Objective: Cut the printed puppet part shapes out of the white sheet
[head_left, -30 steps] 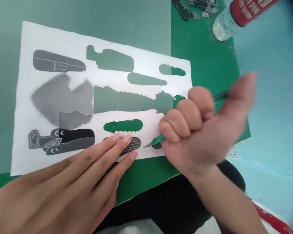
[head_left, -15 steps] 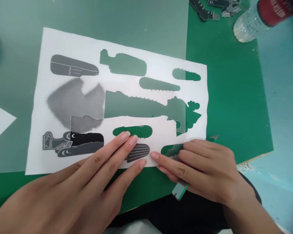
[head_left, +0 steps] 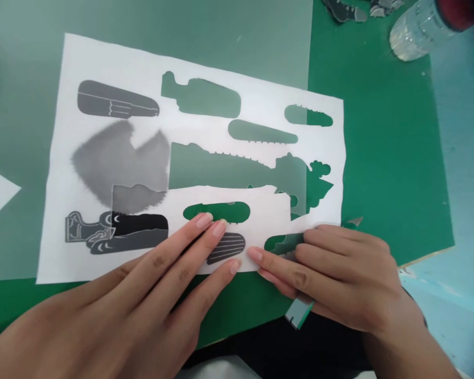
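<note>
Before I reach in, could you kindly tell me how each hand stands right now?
Left hand: open, laid on the paper, holding nothing that shows.
Right hand: closed, apparently around a knife, mostly hidden.

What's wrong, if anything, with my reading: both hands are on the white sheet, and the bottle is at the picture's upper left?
The bottle is at the upper right, not the upper left, as the head view shows. The left hand and right hand are both on the white sheet.
</note>
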